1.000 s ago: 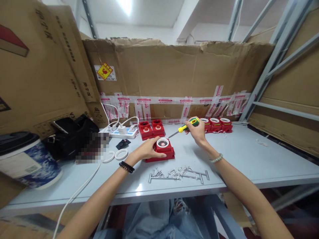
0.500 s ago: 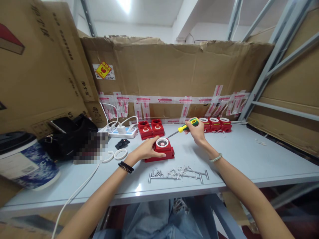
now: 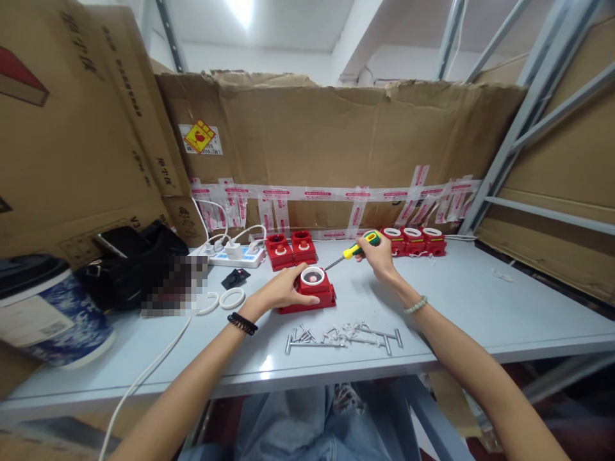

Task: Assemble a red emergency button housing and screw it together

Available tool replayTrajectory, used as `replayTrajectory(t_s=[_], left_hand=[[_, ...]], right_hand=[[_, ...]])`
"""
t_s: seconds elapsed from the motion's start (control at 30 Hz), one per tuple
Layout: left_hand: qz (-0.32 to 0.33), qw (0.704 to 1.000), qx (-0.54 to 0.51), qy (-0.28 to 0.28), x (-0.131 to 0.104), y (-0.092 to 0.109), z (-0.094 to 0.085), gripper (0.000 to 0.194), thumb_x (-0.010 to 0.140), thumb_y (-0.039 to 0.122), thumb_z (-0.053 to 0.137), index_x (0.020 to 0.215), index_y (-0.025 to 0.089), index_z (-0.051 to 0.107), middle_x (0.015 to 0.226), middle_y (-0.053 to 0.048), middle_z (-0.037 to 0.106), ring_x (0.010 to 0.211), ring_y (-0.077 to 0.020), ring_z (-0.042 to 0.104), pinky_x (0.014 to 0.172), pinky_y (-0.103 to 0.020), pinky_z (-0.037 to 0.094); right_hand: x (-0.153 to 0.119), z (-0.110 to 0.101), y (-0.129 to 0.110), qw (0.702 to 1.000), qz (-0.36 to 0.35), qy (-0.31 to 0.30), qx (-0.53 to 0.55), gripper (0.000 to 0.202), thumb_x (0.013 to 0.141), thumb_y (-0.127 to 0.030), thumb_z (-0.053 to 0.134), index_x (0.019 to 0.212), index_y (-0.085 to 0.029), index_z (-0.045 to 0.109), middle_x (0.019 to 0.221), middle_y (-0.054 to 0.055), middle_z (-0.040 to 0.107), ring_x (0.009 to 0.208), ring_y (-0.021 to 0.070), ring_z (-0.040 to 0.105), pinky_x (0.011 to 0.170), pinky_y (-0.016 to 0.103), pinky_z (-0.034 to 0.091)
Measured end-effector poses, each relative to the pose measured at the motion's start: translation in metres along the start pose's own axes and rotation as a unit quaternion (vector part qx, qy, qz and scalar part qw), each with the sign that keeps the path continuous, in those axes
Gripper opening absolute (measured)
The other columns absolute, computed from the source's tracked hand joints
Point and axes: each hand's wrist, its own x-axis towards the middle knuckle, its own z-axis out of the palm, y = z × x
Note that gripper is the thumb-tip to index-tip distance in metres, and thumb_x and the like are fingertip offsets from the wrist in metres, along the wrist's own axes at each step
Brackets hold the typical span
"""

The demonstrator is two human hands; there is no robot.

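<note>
My left hand [image 3: 283, 289] grips a red box-shaped device [image 3: 321, 298] that lies on the table; its thumb presses the front side and the fingers wrap round the back. A white ring [image 3: 313, 276] surrounds the dark round opening on the device's top. In my right hand [image 3: 378, 255] is a screwdriver [image 3: 361, 246] with a green and yellow handle, tilted down to the left. Its tip meets or nearly meets the device's upper right edge; contact is too small to tell. Screws and T-shaped metal rods [image 3: 317, 344] lie in front of the device.
Two red devices [image 3: 291, 250] stand behind, and three with white rings [image 3: 412, 241] at the back right. Left are loose white rings [image 3: 232, 298], a small black part [image 3: 235, 278], a power strip [image 3: 237, 255], a black bag [image 3: 120, 269] and a large cup [image 3: 52, 314]. Cardboard [image 3: 336, 141] walls the back.
The screwdriver and my right hand have shifted very slightly, the tip a little lower and to the right. My left hand and the red device stay in place.
</note>
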Motion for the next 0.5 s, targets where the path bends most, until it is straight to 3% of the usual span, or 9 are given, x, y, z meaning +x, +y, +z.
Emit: replayTrajectory(t_s=[0.27, 0.5], left_hand=[[-0.009, 1.000, 0.005, 0.000, 0.001, -0.001, 0.001, 0.084, 0.059, 0.064, 0.067, 0.128, 0.023, 0.044, 0.119, -0.009, 0.060, 0.107, -0.0317, 0.055, 0.088, -0.040, 0.043], [-0.013, 1.000, -0.005, 0.002, 0.001, 0.001, 0.000, 0.084, 0.058, 0.061, 0.069, 0.129, 0.022, 0.044, 0.118, -0.009, 0.060, 0.106, -0.0312, 0.056, 0.090, -0.040, 0.044]], right_hand=[[-0.007, 0.012, -0.022, 0.987, -0.111, -0.064, -0.098, 0.017, 0.065, -0.027, 0.060, 0.069, -0.020, 0.046, 0.050, -0.009, 0.046, 0.037, 0.0093, 0.050, 0.032, 0.019, 0.039], [-0.010, 0.031, -0.047, 0.936, -0.243, -0.105, -0.233, 0.016, 0.064, -0.024, 0.059, 0.063, -0.019, 0.044, 0.054, -0.007, 0.043, 0.050, 0.0077, 0.038, 0.046, 0.020, 0.033]])
